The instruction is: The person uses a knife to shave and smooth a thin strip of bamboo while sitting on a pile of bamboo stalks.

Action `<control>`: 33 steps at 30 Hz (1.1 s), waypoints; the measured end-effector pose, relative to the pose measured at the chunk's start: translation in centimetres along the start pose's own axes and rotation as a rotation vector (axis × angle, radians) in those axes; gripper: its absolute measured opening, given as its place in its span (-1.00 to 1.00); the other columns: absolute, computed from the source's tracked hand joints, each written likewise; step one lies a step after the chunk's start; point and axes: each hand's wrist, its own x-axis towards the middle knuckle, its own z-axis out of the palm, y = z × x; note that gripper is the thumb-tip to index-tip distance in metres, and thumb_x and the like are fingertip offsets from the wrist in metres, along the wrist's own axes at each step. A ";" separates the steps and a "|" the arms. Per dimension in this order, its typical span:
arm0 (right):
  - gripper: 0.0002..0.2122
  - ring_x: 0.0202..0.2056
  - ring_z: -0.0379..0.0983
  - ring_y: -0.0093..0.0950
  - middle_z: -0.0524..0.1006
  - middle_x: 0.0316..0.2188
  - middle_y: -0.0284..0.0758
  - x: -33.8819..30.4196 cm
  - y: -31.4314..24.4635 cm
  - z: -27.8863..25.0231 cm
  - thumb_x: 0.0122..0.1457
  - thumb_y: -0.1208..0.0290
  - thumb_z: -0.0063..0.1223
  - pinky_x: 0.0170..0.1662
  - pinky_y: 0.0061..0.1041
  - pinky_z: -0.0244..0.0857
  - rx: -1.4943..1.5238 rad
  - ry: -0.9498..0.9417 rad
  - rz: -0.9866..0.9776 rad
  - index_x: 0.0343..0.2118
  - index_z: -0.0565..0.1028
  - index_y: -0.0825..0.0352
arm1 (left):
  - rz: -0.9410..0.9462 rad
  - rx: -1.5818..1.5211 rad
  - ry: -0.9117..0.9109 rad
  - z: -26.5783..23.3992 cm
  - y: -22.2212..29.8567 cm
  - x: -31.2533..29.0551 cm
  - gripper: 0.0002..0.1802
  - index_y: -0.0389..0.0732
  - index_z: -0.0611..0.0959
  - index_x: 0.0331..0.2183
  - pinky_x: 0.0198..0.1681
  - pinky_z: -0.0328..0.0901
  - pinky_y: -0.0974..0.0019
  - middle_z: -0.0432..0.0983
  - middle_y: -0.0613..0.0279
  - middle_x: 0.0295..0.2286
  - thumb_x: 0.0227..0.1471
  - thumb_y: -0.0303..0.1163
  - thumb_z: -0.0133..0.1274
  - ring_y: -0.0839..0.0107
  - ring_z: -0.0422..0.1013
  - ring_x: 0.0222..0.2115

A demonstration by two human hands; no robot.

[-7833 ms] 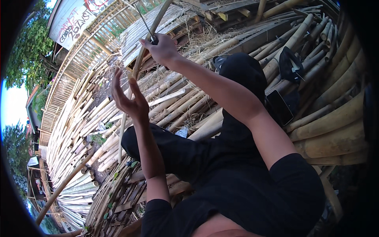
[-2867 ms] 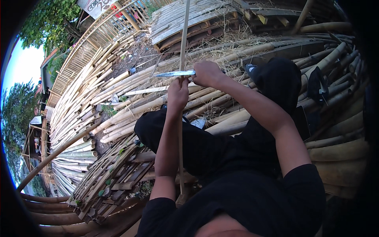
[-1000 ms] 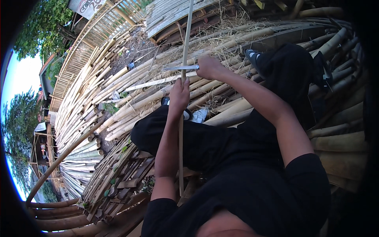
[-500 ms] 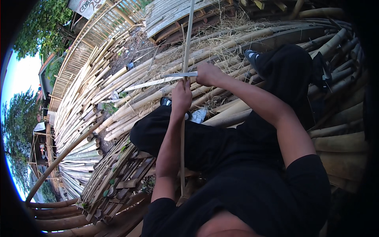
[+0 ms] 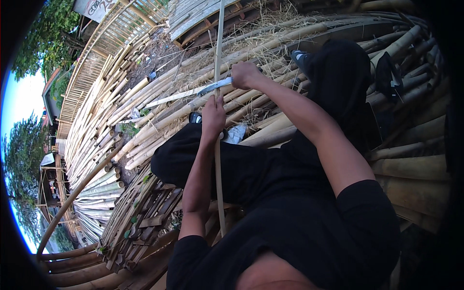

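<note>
My left hand [image 5: 213, 116] grips a long thin bamboo strip [image 5: 218, 43] that runs upright from my lap to the top of the picture. My right hand [image 5: 245, 74] is closed on the handle of a long knife [image 5: 186, 94]. Its pale blade lies across the strip just above my left hand and points left. I sit in black clothes with my left knee [image 5: 169, 159] raised below the hands.
Piles of long bamboo poles [image 5: 106, 125] lie all around, left and right. A woven bamboo fence [image 5: 121, 29] and a mat [image 5: 193, 14] stand at the top. Dry straw [image 5: 285, 29] covers the poles behind. A black shoe [image 5: 299, 58] rests at upper right.
Earlier both hands were raised and apart, the left one open. Since then the left hand took the strip and the knife was laid across it; in the last second hardly anything shifted.
</note>
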 end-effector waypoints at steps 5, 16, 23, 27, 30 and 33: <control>-0.71 -0.20 0.49 -0.24 0.54 -0.30 -0.10 0.3 3.6 -0.9 -0.08 0.32 0.01 -0.13 -0.32 0.37 0.095 0.011 0.178 -0.32 0.54 0.39 | -0.021 -0.036 -0.033 -0.2 -1.2 -2.8 -0.66 -0.34 0.43 -0.41 -0.44 0.22 0.13 0.41 -0.12 -0.56 0.16 -0.21 -0.16 0.03 0.37 -0.53; -0.72 -0.25 0.49 -0.13 0.53 -0.36 -0.01 -2.5 -1.3 0.3 -0.12 0.33 -0.01 -0.15 -0.28 0.36 0.193 0.061 0.062 -0.40 0.54 0.43 | -0.123 -0.299 -0.086 -0.3 -1.3 -1.2 -0.63 -0.36 0.44 -0.40 -0.47 0.18 0.20 0.36 0.01 -0.63 0.17 -0.19 -0.19 0.21 0.30 -0.59; -0.73 -0.25 0.50 -0.16 0.54 -0.35 -0.05 -0.8 1.1 -1.6 -0.10 0.34 0.00 -0.14 -0.31 0.36 0.242 -0.030 0.186 -0.38 0.55 0.42 | 0.012 -0.056 0.015 -1.0 1.6 -3.1 -0.66 -0.38 0.39 -0.42 -0.48 0.16 0.02 0.39 -0.20 -0.60 0.16 -0.24 -0.16 -0.15 0.34 -0.52; -0.70 -0.19 0.48 -0.19 0.53 -0.28 -0.07 -0.6 1.2 -1.2 -0.07 0.33 -0.02 -0.12 -0.31 0.35 0.134 0.007 0.218 -0.31 0.53 0.42 | 0.021 -0.068 -0.007 -0.7 1.1 -3.7 -0.71 -0.36 0.38 -0.43 -0.53 0.14 -0.02 0.38 -0.24 -0.62 0.16 -0.29 -0.15 -0.23 0.32 -0.53; -0.68 -0.18 0.47 -0.19 0.53 -0.26 -0.06 0.3 3.1 -1.4 -0.06 0.30 -0.02 -0.11 -0.31 0.34 0.101 -0.029 0.215 -0.28 0.52 0.41 | 0.017 -0.037 -0.032 -0.5 0.9 -4.3 -0.68 -0.36 0.38 -0.45 -0.46 0.15 0.01 0.39 -0.19 -0.58 0.16 -0.25 -0.15 -0.18 0.33 -0.49; -0.68 -0.18 0.48 -0.20 0.53 -0.27 -0.06 0.5 4.1 -1.4 -0.06 0.28 -0.01 -0.12 -0.31 0.35 -0.019 -0.032 0.152 -0.29 0.53 0.40 | -0.001 -0.030 -0.087 -0.6 1.0 -4.6 -0.68 -0.35 0.38 -0.45 -0.46 0.16 0.00 0.40 -0.20 -0.58 0.16 -0.25 -0.16 -0.20 0.32 -0.48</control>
